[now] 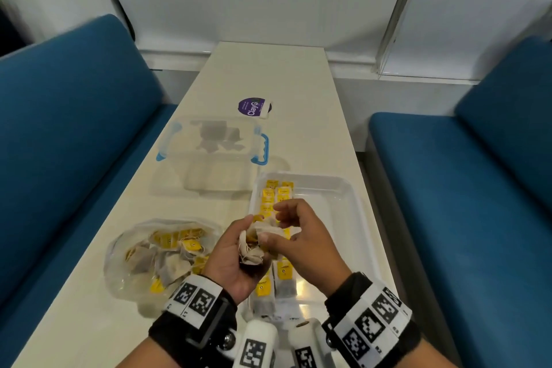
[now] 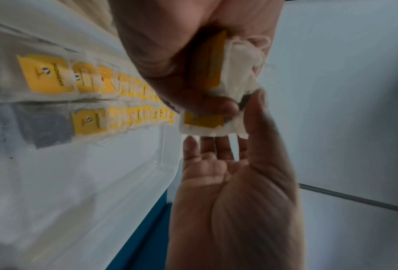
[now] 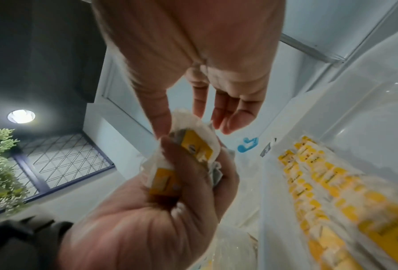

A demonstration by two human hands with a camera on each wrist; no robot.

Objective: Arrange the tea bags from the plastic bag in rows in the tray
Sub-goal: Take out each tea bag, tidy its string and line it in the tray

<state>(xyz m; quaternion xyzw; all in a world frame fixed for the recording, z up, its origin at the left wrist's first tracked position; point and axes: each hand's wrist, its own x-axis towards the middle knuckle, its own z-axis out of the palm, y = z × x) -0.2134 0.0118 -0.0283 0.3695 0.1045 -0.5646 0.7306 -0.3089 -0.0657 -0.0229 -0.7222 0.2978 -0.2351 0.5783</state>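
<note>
My left hand (image 1: 243, 243) grips a small bunch of tea bags (image 1: 252, 257) with yellow tags, held above the near left part of the clear tray (image 1: 352, 197). My right hand (image 1: 276, 225) pinches one tea bag (image 1: 283, 231) at the top of that bunch between thumb and fingers; the same tea bag (image 2: 204, 126) shows in the left wrist view. Two rows of tea bags (image 1: 273, 197) lie along the tray's left side, also seen as rows (image 2: 89, 85) from the left wrist. The clear plastic bag (image 1: 134, 278) with several more tea bags lies on the table to the left.
A clear lidded box with blue clips (image 1: 263, 146) stands behind the plastic bag and tray, and a purple round sticker (image 1: 254, 106) lies beyond it. Blue benches (image 1: 74, 128) flank the narrow white table (image 1: 268, 69). The tray's right half (image 1: 325, 218) holds nothing.
</note>
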